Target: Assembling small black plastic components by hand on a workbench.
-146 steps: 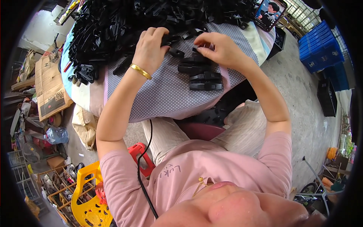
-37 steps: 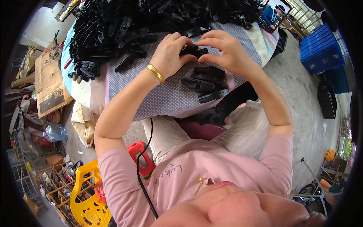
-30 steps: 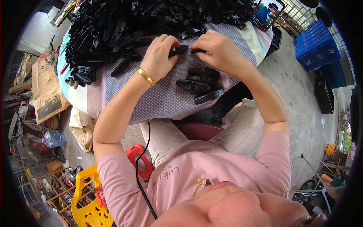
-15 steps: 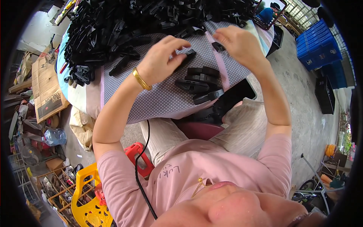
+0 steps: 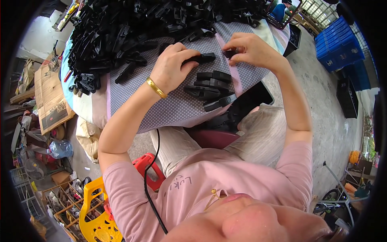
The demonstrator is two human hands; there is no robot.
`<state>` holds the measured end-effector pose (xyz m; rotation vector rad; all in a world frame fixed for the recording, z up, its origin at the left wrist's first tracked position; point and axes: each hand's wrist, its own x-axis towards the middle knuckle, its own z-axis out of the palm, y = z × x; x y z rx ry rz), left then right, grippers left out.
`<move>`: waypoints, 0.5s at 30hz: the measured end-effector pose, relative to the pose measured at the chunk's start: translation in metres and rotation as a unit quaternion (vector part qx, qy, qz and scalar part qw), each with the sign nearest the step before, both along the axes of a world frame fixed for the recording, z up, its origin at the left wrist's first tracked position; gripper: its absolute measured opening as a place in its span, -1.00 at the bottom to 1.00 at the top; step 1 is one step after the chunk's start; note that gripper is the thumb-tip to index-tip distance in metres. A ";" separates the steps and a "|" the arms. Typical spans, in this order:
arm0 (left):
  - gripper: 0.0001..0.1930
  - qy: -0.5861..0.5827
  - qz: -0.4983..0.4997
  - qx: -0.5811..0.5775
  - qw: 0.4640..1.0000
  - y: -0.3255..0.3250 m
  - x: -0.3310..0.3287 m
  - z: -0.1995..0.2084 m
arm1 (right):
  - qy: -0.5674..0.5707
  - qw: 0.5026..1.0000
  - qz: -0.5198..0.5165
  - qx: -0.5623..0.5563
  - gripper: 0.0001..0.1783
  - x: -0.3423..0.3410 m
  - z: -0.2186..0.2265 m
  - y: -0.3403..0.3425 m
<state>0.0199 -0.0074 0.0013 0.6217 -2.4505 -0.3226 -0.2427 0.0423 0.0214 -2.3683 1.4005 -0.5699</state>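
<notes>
Over the dotted cloth on the table, my left hand (image 5: pixel 174 66), with a gold bangle at the wrist, pinches a long black plastic piece (image 5: pixel 207 57) between thumb and fingers. My right hand (image 5: pixel 252 50) is closed around a small black plastic part (image 5: pixel 230 53), a short gap to the right of that piece; the fingers cover much of it. Just below the hands, several finished-looking black plastic pieces (image 5: pixel 209 85) lie grouped side by side near the table's front edge. A large heap of loose black plastic parts (image 5: pixel 117 36) covers the back of the table.
A phone or tablet (image 5: pixel 284 12) stands at the back right. Beneath the table's front edge is a black container (image 5: pixel 256 101) by my legs. A black cable hangs down my front. Left are a yellow chair (image 5: pixel 90 213) and cardboard (image 5: pixel 52 94); blue crates (image 5: pixel 338 44) stand right.
My left hand has moved slightly right and closed on the long black piece. My right hand has come down and left, its fingers now around the small part.
</notes>
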 end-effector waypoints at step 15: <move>-0.79 0.011 0.067 0.128 0.989 0.001 -0.002 -0.001 | 0.009 0.987 -0.001 -0.163 -0.69 0.031 -0.010 0.004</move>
